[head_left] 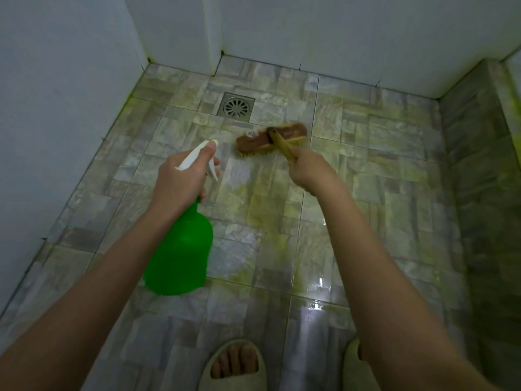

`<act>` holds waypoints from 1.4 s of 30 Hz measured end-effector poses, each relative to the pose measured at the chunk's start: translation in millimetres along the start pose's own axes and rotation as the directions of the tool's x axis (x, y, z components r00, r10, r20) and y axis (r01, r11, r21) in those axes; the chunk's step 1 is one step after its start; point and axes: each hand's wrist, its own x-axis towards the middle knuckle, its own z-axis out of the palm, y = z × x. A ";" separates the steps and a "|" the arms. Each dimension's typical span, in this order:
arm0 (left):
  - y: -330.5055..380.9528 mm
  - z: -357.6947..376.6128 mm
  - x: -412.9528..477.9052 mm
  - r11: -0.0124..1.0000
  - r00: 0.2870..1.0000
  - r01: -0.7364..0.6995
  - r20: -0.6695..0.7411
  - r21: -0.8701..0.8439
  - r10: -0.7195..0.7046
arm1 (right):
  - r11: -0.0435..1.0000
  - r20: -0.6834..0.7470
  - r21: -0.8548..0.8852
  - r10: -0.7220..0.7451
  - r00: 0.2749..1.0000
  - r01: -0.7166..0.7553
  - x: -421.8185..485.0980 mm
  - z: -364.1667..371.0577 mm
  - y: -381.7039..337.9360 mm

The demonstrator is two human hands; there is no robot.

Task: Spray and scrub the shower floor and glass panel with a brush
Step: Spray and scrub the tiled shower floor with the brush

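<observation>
My left hand (180, 179) grips the white trigger head of a green spray bottle (180, 252), nozzle pointing toward the far floor, thumb along the top. My right hand (308, 169) grips the yellowish handle of a brown wooden scrub brush (270, 141). The brush head lies bristles down on the wet shower floor (366, 153), just in front of the drain. The tiles around the brush look wet with yellowish streaks. No glass panel is clearly visible.
A square metal drain (236, 106) sits in the floor near the far wall. White tiled walls (70, 94) close the left and back. A raised tiled curb (479, 179) runs along the right. My feet in pale slippers (234, 365) stand at the bottom edge.
</observation>
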 end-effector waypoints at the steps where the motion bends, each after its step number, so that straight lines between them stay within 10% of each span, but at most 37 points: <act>1: -0.1 -1.5 0.5 1.000 1.000 0.001 0.001 -0.009 -0.001 | 1.000 0.010 0.000 0.004 1.000 -0.004 3.0 -2.0 -1.8; 7: -6.3 -7.1 4.9 0.999 0.999 0.031 -0.017 -0.011 -0.031 | 0.996 0.084 -0.024 0.083 0.993 -0.081 -98.9 34.4 16.1; 11: -4.6 -5.5 3.1 1.000 1.000 0.001 0.003 0.002 -0.001 | 0.997 -0.010 -0.080 0.018 1.000 -0.018 -11.0 23.7 0.5; 16: 5.0 0.4 0.0 1.000 1.000 -0.007 0.021 0.011 0.007 | 0.874 0.105 -0.441 -0.175 0.979 0.203 15.7 -26.2 28.7; 22: 16.0 30.1 -6.9 0.998 0.994 -0.035 0.107 0.053 0.029 | 0.718 0.280 -0.657 -0.052 0.958 0.231 -62.2 -62.4 112.7; 38: 37.7 112.5 -39.0 0.981 0.942 -0.111 0.332 0.159 0.053 | 0.930 -0.008 -0.357 -0.090 0.996 0.081 -25.9 -43.5 140.7; 42: 45.0 124.3 -41.6 0.978 0.936 -0.122 0.348 0.172 0.056 | 0.930 0.075 -0.361 0.103 0.992 -0.069 -77.9 -55.1 179.4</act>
